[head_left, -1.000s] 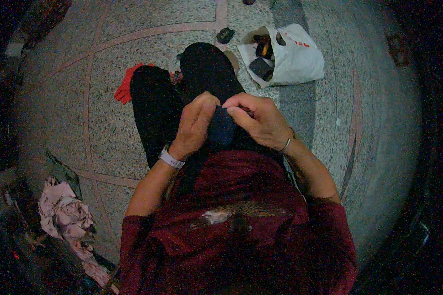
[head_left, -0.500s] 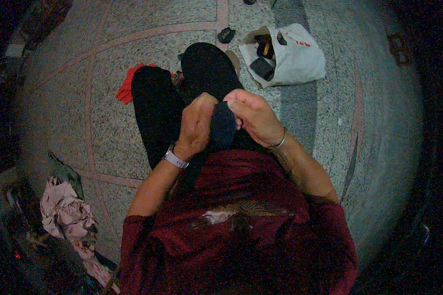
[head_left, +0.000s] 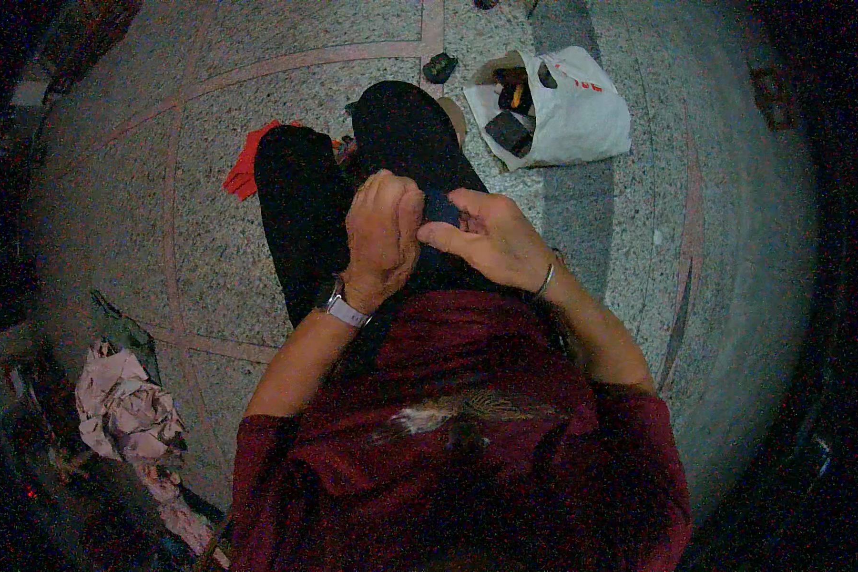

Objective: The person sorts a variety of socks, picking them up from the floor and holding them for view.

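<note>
Above my lap, both hands grip a small dark blue cloth point(head_left: 440, 208), rounded and sock-like; its exact kind is unclear in the dim light. My left hand point(head_left: 383, 227) is closed in a fist on its left end, knuckles up, with a watch on that wrist. From the right, my right hand point(head_left: 494, 240) pinches the cloth between thumb and curled fingers; a thin bangle circles this wrist. Only a short stretch of the cloth shows between the hands. The rest is hidden by the fingers or lost against my black trousers point(head_left: 300, 210).
On the speckled floor to the far right lies a white plastic bag point(head_left: 582, 119), its mouth showing dark items. A small dark bundle point(head_left: 439, 68) sits left of it. Orange cloth point(head_left: 245, 164) lies beside my left knee. Crumpled pinkish paper or cloth point(head_left: 124, 405) is at the lower left.
The cloth hung down between my hands and now is mostly gathered up in them. My left hand has turned knuckles up, and my right thumb has moved lower and left across the cloth.
</note>
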`<state>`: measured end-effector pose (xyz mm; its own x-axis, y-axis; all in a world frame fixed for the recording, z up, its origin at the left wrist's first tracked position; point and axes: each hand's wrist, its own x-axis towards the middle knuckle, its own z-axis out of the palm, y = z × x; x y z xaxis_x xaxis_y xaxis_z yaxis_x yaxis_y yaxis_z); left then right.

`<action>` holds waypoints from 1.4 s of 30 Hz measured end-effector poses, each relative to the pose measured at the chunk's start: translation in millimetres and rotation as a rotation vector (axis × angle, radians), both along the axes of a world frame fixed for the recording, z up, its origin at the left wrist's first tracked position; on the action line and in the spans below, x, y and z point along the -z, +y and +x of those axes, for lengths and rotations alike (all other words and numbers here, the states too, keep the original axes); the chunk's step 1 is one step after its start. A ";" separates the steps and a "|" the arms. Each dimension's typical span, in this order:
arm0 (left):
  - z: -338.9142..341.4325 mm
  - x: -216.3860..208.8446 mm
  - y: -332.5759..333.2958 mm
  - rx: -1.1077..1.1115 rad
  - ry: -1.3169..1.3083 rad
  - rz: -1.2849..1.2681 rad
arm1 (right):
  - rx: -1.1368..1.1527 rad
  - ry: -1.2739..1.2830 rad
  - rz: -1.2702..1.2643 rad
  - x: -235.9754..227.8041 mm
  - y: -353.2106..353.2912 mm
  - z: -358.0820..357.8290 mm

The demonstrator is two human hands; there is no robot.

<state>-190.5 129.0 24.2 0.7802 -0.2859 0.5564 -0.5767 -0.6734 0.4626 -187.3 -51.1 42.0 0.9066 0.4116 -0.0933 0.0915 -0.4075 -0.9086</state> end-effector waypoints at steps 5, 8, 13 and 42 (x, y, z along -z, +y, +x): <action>4.4 0.5 0.3 -0.094 0.065 0.030 | 0.150 -0.070 0.186 10.0 4.2 -0.6; -2.2 6.8 1.2 -0.142 0.238 -0.181 | 0.084 -0.033 0.183 2.6 0.6 -1.7; -5.6 -6.7 3.1 -0.085 0.471 -0.364 | 0.137 0.072 0.279 1.9 -0.4 -1.5; -23.9 -56.6 15.5 0.243 0.583 0.005 | -0.025 -0.021 0.178 -14.5 -16.6 10.7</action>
